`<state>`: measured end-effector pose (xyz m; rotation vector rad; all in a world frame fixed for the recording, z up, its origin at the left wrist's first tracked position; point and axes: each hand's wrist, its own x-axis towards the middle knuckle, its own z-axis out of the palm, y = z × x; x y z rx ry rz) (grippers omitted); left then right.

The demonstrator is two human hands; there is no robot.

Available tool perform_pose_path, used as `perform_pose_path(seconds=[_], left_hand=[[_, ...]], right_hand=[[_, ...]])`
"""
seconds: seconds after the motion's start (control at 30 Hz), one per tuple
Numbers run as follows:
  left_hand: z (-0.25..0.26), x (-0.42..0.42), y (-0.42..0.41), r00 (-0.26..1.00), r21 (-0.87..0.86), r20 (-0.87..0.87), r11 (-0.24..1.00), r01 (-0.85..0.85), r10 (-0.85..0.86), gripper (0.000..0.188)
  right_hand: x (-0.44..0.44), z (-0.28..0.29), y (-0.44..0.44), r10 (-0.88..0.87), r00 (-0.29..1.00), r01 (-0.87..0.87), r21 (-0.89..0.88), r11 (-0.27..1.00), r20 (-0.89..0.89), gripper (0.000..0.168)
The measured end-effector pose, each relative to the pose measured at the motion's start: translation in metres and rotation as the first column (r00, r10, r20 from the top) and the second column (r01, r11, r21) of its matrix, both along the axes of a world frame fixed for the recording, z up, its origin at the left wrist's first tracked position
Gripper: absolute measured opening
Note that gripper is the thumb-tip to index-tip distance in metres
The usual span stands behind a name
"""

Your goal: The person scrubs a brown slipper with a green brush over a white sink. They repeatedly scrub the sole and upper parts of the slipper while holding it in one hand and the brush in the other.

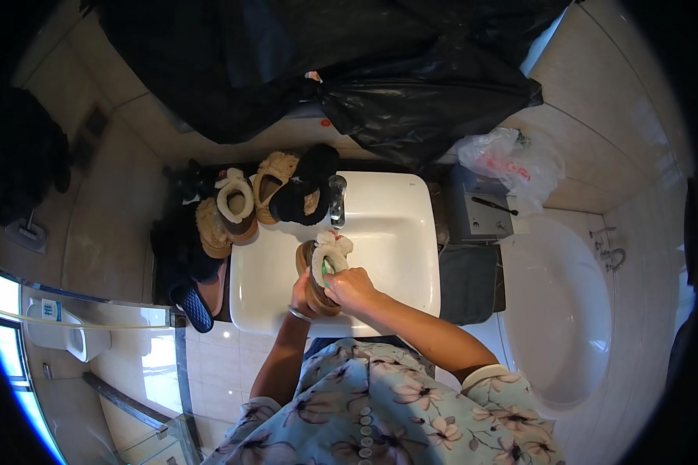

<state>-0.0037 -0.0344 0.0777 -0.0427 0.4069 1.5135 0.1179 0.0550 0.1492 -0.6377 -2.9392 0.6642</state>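
Over the white washbasin, I hold a brown shoe with a cream fleece lining and a fluffy trim at one end. My left hand, with a bangle at the wrist, grips its side. My right hand is at the shoe's opening, its fingers closed around a small green and white object. Most of that object is hidden by the hand and the lining, so its kind is unclear. Beyond the shoe stands the basin's metal faucet.
A similar brown shoe, tan fluffy slippers and black fluffy slippers crowd the basin's left rim. Further left lies a dark blue slide. A grey box and a dark cloth are right, before the bathtub. Black plastic sheeting hangs ahead.
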Motion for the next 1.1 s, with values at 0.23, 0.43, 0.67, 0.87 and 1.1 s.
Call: perform_pose_path(seconds=[0.23, 0.43, 0.67, 0.87, 1.1], left_hand=[[-0.004, -0.007, -0.005, 0.998, -0.038, 0.013, 0.998, -0.059, 0.06, 0.057], [-0.027, -0.01, 0.0, 1.0, -0.09, -0.017, 0.996, -0.012, 0.011, 0.053], [-0.01, -0.006, -0.004, 0.999, -0.112, -0.035, 0.993, -0.032, 0.029, 0.053], [-0.013, -0.017, 0.001, 0.998, -0.097, -0.018, 0.994, -0.059, 0.057, 0.052], [-0.009, -0.008, 0.007, 0.999, -0.05, -0.032, 0.998, 0.03, -0.032, 0.056]], right_hand=[[0.028, 0.045, -0.003, 0.153, 0.985, -0.141, -0.14, 0.98, 0.078, 0.021], [0.016, 0.02, -0.004, -0.079, 0.995, 0.088, -0.153, 0.984, 0.063, 0.025], [0.013, -0.003, 0.006, -0.012, 0.999, 0.013, -0.032, 0.999, 0.049, 0.022], [0.036, 0.017, 0.005, 0.166, 0.986, -0.165, -0.057, 0.985, 0.014, 0.018], [0.01, -0.009, 0.018, -0.029, 0.999, 0.029, -0.011, 1.0, -0.013, 0.021]])
